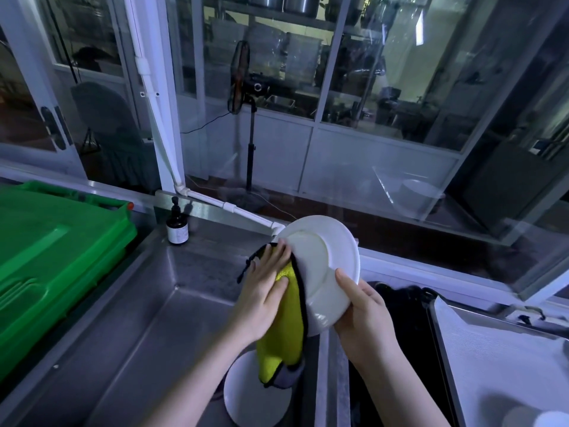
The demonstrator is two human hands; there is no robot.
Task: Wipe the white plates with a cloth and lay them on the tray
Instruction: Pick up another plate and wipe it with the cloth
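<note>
I hold a white plate (pixel 323 266) tilted on edge above the steel sink, its underside toward me. My right hand (pixel 366 315) grips its lower right rim, thumb across the back. My left hand (pixel 264 288) presses a yellow cloth with black trim (pixel 286 331) flat against the plate's left side, fingers straight. The cloth hangs down past the plate. Another white plate (pixel 252 396) lies in the sink below, partly hidden by the cloth and my left arm. A tray (pixel 492 349) with a white liner sits at the right.
A green plastic bin lid (pixel 52 257) fills the left side. A dark pump bottle (pixel 177 224) stands at the sink's back edge. A black basin (pixel 400 318) lies between sink and tray. White dishes (pixel 542 419) show at the bottom right corner. Glass windows run behind the counter.
</note>
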